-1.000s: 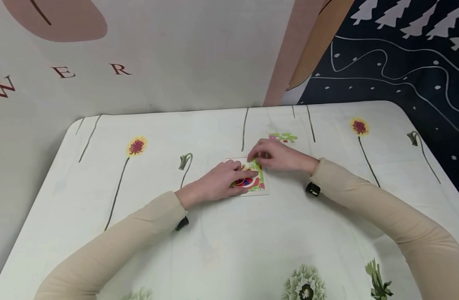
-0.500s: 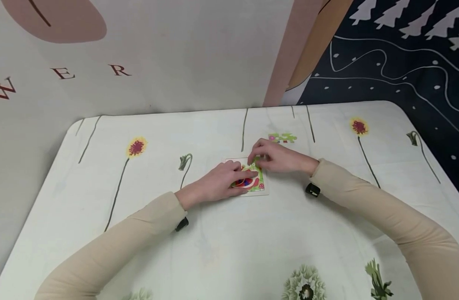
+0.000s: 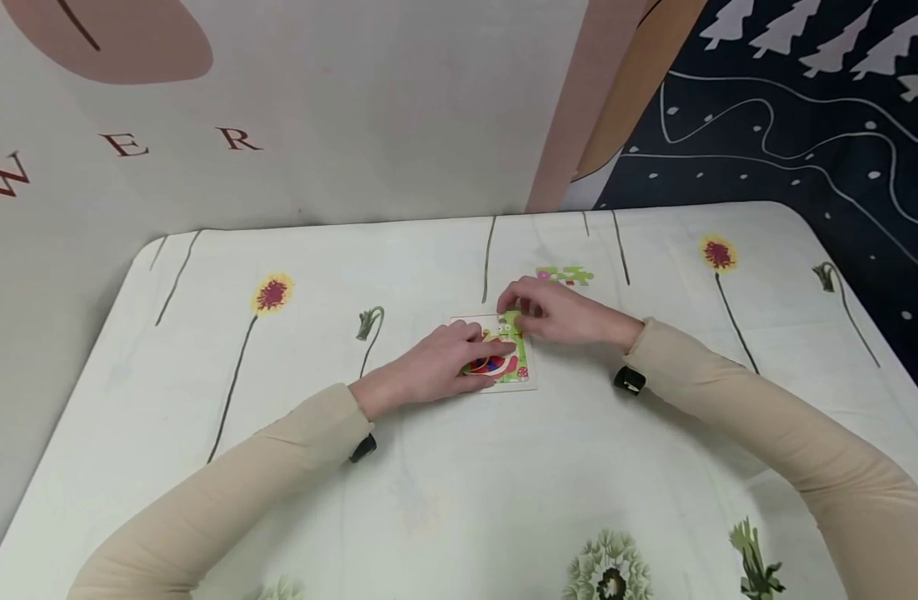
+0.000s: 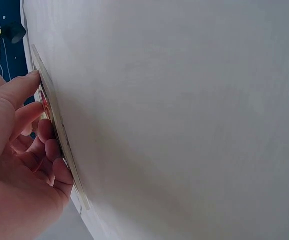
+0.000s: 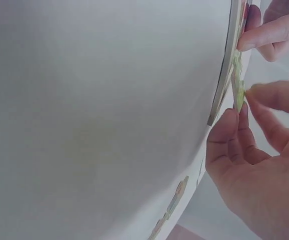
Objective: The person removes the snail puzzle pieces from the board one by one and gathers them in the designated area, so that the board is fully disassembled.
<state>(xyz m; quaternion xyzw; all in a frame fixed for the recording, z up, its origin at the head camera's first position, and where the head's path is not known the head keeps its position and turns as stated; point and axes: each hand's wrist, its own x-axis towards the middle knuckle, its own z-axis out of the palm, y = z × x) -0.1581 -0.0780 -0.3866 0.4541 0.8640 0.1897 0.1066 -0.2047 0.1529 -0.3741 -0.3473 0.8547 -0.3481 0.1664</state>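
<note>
A small jigsaw puzzle [image 3: 521, 363] in a thin square tray lies at mid-table, its picture red, blue and green. My left hand [image 3: 446, 360] rests over its left side, with thumb and fingertips pressing on the surface. Part of the picture is hidden under that hand. At the upper right corner of the tray, my right hand [image 3: 556, 312] pinches a green puzzle piece [image 5: 238, 90] between thumb and fingers. In the right wrist view the piece is tilted, with its lower end close over the tray edge [image 5: 221, 90].
Several loose green puzzle pieces [image 3: 571, 276] lie together behind the right hand. The white tablecloth [image 3: 444, 483] has printed flowers. A pale wall [image 3: 354, 133] with letters stands behind the table, and a dark tree-patterned cloth [image 3: 789, 150] hangs at the right.
The fingers of my right hand have shifted slightly to the right and back, showing more of the puzzle's top right part. My left hand has stayed in place.
</note>
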